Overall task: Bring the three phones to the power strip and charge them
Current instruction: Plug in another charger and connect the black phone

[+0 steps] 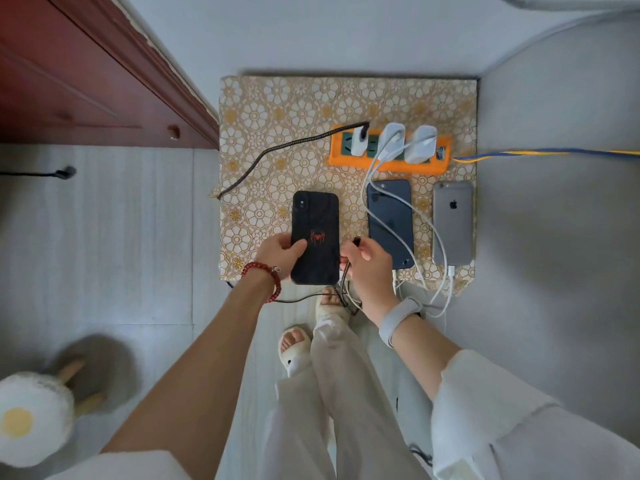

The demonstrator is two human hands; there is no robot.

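Observation:
An orange power strip (391, 164) lies at the back of a small table with a gold flower-patterned cloth (277, 109); three white chargers are plugged into it. A dark blue phone (389, 223) and a grey phone (453, 223) lie face down in front of it, each with a white cable at its near end. My left hand (280, 252) holds a black phone with a red spider mark (315, 237) by its left edge, near end off the table. My right hand (363, 259) pinches the plug end of a dark braided cable (277, 150), just right of the black phone.
A red-brown wooden cabinet (86, 81) stands at the left. A yellow and blue cord (540, 154) runs right from the strip. A stool with an egg-shaped cushion (31, 417) sits at lower left. My slippered feet (294, 344) stand at the table's front edge.

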